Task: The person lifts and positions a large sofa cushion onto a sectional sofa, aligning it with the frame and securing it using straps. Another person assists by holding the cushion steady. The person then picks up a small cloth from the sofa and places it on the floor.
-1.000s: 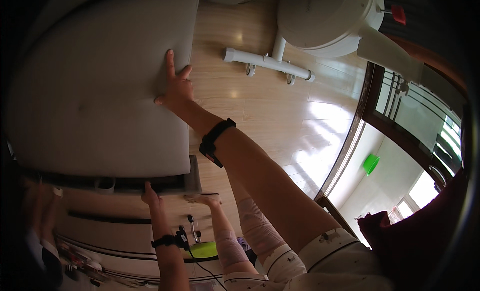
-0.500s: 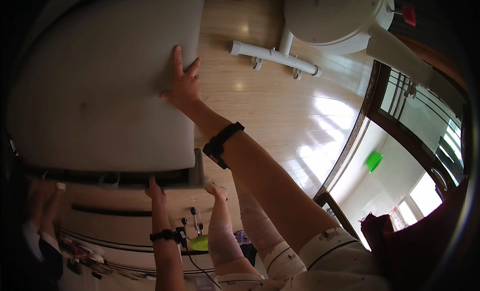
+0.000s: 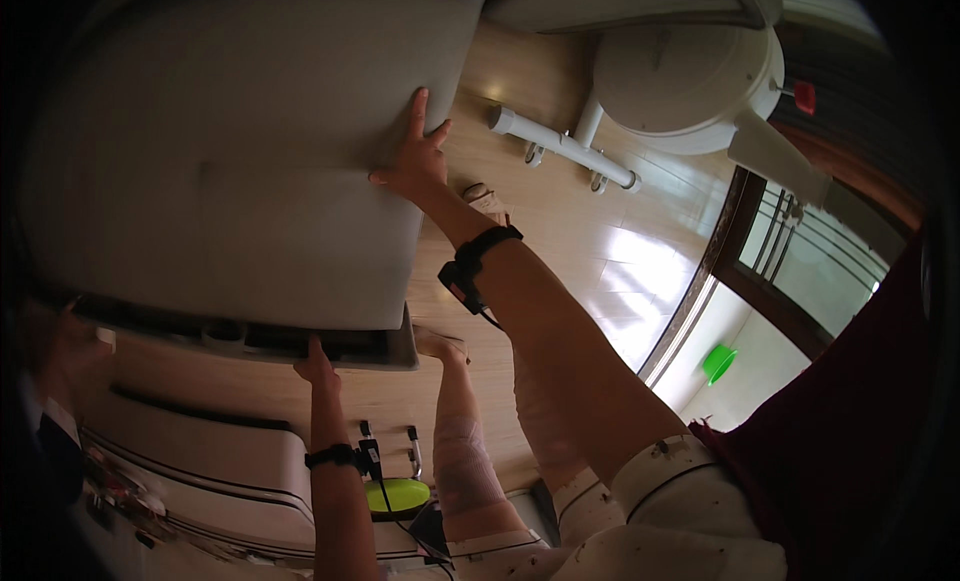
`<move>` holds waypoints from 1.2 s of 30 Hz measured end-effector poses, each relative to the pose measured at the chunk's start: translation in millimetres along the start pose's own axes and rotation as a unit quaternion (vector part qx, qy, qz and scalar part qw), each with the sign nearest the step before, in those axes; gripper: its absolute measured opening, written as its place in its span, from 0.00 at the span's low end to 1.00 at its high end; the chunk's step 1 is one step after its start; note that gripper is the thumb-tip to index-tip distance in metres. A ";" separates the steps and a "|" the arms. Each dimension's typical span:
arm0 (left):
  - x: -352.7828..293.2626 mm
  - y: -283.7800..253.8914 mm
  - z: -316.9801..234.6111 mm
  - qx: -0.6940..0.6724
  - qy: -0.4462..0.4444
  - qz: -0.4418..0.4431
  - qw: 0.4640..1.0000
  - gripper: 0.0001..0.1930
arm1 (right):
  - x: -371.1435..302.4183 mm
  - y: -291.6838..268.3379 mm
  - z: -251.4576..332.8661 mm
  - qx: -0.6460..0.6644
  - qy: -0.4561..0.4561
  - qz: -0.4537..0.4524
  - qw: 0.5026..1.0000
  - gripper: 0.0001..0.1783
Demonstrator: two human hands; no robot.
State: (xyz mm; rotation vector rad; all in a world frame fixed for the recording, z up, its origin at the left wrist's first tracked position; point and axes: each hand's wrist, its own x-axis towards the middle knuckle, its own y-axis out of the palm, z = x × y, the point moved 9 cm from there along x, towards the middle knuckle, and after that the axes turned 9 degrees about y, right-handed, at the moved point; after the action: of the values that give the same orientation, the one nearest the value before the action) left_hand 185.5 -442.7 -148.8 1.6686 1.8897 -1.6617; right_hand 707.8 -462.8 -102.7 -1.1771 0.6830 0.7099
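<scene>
A large grey padded piece of furniture (image 3: 300, 221) fills the upper left, with a dark frame with a slot (image 3: 290, 339) along its near side. My left hand (image 3: 318, 366) grips this near frame, its thumb over the rim and its other fingers mostly hidden. My right hand (image 3: 415, 169) lies with fingers spread on the grey padding, close to its right edge. Both wrists wear black bands. At the frame's left end is another person's hand (image 3: 75, 336), dim and blurred.
A white wheeled stand (image 3: 565, 146) with a round body stands at the upper right. My feet are on the wooden floor (image 3: 590, 241), one beyond my right forearm. To the right is a doorway with a green basin (image 3: 718, 364). A pale bench-like piece (image 3: 200, 441) lies at lower left.
The grey piece has turned slightly in view, its right edge now slanting and further right. A seam or step shows across its padding. My right hand moved right with it; one foot stepped forward.
</scene>
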 end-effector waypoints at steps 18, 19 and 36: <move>-4.4 -15.0 13.7 -0.038 -0.023 -0.046 0.998 0.31 | 1.1 -14.8 4.3 0.082 -0.091 0.047 0.991 0.76; -20.7 -24.0 17.1 -0.032 -0.017 -0.074 0.997 0.33 | 4.6 -9.0 -4.5 0.210 -0.105 0.051 0.971 0.70; -75.9 35.6 48.6 -0.154 -0.065 -0.032 0.985 0.26 | 101.0 175.7 -97.6 0.677 0.139 0.328 0.644 0.39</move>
State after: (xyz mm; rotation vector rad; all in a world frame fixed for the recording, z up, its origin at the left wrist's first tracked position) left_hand 215.9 -534.0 -138.0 1.3603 2.0300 -1.3731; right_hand 619.7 -503.6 -305.5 0.4524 1.5539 0.3579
